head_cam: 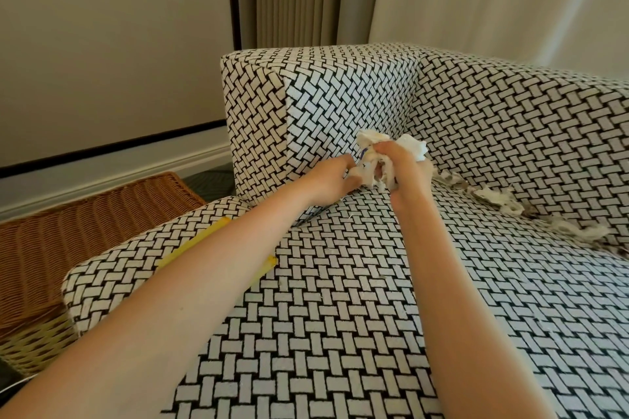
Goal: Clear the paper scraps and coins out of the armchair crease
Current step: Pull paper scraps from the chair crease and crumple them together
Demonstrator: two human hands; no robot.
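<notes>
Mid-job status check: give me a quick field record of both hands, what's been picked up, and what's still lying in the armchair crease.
right hand: grips a wad of paper scraps above the crease corner
left hand: fingers at the wad's lower edge, grip unclear
loose scraps: strewn along the back crease, right of the hands
coins: none visible
seat: yellow item partly under the left forearm
floor: wicker basket left of the armchair

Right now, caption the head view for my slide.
Right hand grips crumpled paper in the armchair corner, left hand alongside; more scraps line the back crease.
</notes>
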